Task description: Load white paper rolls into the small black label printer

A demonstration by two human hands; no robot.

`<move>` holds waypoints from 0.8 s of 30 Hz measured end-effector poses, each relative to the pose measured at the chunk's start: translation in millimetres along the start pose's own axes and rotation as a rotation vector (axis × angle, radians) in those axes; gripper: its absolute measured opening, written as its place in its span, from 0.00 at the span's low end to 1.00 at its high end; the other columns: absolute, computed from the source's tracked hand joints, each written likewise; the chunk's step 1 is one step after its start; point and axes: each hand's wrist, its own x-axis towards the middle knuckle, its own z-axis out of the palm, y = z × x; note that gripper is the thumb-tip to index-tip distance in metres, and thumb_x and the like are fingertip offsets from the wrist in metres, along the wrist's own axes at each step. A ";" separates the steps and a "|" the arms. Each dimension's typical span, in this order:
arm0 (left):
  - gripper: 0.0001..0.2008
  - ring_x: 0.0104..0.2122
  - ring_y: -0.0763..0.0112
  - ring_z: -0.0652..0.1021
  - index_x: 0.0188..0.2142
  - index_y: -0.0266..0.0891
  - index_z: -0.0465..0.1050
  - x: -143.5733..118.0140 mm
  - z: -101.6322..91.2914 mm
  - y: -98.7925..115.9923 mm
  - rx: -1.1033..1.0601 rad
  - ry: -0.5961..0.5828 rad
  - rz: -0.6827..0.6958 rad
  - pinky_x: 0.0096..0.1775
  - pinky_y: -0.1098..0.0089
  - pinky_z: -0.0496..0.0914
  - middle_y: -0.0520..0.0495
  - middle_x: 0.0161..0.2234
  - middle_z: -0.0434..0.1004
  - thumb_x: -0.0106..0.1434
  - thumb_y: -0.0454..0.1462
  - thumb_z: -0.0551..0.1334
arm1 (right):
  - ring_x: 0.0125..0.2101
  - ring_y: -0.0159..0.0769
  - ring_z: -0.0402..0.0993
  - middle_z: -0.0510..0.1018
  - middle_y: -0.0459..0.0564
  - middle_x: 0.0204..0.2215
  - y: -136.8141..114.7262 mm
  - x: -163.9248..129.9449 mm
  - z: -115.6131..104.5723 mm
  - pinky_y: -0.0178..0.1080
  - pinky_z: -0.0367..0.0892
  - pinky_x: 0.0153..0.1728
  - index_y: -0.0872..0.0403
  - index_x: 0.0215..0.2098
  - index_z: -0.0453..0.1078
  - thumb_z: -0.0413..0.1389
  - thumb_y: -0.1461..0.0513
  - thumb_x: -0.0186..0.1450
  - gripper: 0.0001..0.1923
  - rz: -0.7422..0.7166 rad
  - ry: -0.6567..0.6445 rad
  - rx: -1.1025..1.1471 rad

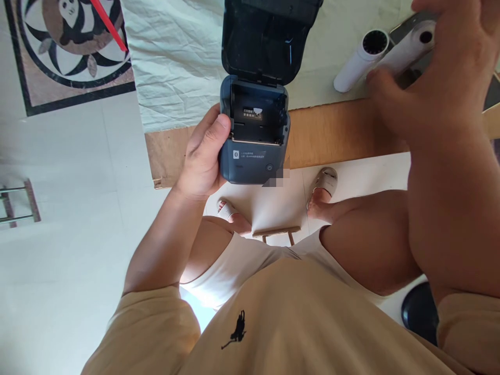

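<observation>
My left hand [205,151] is closed around the left side of a dark portable thermal printer [250,169], held at the table's front edge. The printer's black lid [261,41] is swung up, and its inner bay shows a small label and no roll. Over to the right, my right hand [449,67] reaches over the table with thumb and fingers spread. Its thumb is beside a white paper roll [406,49] with a dark hollow core; whether they touch I cannot tell. Another white paper roll [347,73] lies just left of it. My right hand hides part of what lies there.
A pale green cloth [175,62] covers the table, with a bare wooden edge [336,133] in front. Dark flat items lie behind the rolls. A panda-patterned floor inlay [74,47] and a small rack-like frame [19,203] are at left. A black rounded object [420,312] is low right.
</observation>
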 end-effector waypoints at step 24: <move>0.16 0.38 0.64 0.75 0.40 0.45 0.69 5.5 -13.9 -7.5 0.020 -0.076 0.053 0.35 0.65 0.68 0.49 0.35 0.76 0.57 0.49 0.54 | 0.41 0.32 0.68 0.70 0.48 0.41 -44.5 -34.9 18.0 0.36 0.66 0.40 0.49 0.50 0.59 0.48 0.64 0.54 0.24 -0.587 0.052 0.199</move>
